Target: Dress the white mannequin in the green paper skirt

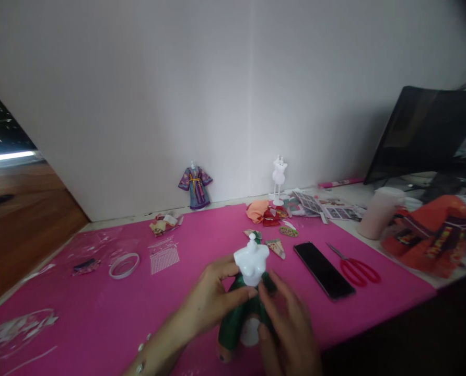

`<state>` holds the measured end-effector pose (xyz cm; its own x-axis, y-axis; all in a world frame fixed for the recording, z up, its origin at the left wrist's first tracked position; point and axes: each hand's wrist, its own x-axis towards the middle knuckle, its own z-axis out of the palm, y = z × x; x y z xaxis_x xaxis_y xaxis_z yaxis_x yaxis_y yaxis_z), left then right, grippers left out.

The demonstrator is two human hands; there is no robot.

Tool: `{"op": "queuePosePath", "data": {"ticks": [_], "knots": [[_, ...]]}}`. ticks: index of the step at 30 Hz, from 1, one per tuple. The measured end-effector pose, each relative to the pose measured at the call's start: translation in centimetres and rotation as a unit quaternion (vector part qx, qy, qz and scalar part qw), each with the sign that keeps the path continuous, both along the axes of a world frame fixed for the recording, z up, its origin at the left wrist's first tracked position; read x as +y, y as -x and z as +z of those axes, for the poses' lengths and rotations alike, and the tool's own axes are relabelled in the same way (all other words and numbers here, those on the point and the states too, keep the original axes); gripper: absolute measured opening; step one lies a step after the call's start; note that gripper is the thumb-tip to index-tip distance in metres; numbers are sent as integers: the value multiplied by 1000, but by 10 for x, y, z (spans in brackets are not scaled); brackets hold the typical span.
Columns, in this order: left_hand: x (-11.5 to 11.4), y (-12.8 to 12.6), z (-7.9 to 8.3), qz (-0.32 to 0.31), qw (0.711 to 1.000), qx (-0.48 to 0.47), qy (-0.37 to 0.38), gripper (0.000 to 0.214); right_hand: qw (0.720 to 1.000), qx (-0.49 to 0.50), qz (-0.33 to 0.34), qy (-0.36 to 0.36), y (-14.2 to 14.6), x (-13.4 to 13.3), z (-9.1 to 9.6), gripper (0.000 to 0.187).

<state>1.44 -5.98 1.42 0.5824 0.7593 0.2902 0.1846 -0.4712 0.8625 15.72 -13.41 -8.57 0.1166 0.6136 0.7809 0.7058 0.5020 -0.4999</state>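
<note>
Between my two hands stands a white doll mannequin bust (251, 262), its neck knob upward. A dark green doll garment (233, 324) hangs around its lower part, with a pale round base (251, 331) showing below. My left hand (215, 297) is closed on the garment at the waist, thumb across the front. On the other side, my right hand (286, 324) pinches the green cloth with its fingertips, slightly blurred. Just behind the bust lie small patterned fabric pieces (275, 248) on the pink mat (205, 245).
A black phone (324, 269) and red-handled scissors (360, 269) lie to the right. At the wall are a dressed purple doll form (195, 185) and a bare white mannequin (279, 175). A tape roll (124, 266) sits left. Orange garments (432, 235) and a monitor (424, 136) stand far right.
</note>
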Motion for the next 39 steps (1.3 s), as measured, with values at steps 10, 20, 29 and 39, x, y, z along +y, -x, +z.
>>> {"op": "queuePosePath", "data": {"ticks": [10, 20, 29, 39], "knots": [[1, 0, -5, 8, 999, -7, 32, 8, 999, 6, -21, 25, 2, 1, -12, 57], [3, -2, -9, 22, 999, -38, 30, 15, 999, 5, -45, 23, 15, 7, -17, 58], [2, 1, -5, 24, 999, -7, 27, 13, 992, 119, 2, 30, 10, 3, -13, 42], [-14, -9, 2, 112, 990, 81, 27, 21, 881, 364, 67, 296, -63, -9, -44, 28]]}}
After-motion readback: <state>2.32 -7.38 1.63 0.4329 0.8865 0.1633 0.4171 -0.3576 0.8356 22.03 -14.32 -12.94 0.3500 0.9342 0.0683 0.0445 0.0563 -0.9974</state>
